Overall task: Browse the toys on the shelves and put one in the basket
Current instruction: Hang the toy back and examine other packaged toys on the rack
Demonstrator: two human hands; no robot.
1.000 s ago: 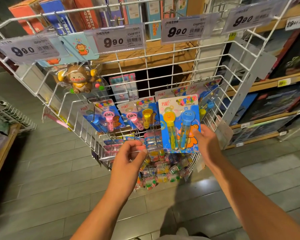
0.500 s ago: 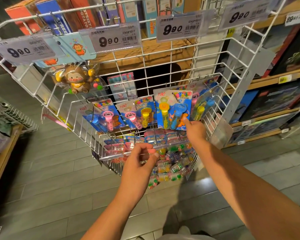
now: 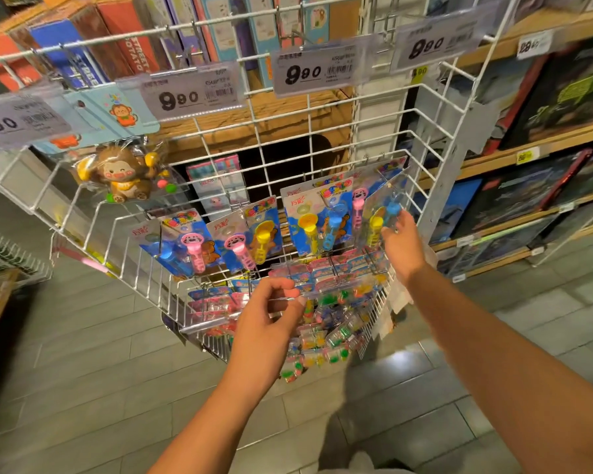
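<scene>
A white wire rack (image 3: 428, 150) hangs bubble wand packs in a row. My right hand (image 3: 403, 246) reaches to the rightmost bubble wand pack (image 3: 379, 203), which holds a blue and a yellow wand, and pinches its lower edge. Left of it hang a second pack (image 3: 317, 225) and two more with pink wands (image 3: 250, 236). My left hand (image 3: 271, 325) is lower, fingers curled, pinching a clear plastic strip (image 3: 322, 292) at the front of the bottom row of small colourful packs (image 3: 332, 340). A bagged monkey toy (image 3: 124, 176) hangs at the upper left.
Price tags reading 9.90 (image 3: 192, 94) line the rack's top. Boxed toys stand on wooden shelves behind (image 3: 124, 53) and to the right (image 3: 545, 147). Another wire rack (image 3: 11, 254) juts in at the left edge. Grey tiled floor lies below.
My right hand let a blue pack swing back onto its hook, then moved right to the rightmost pack. My left hand stayed at the bottom row.
</scene>
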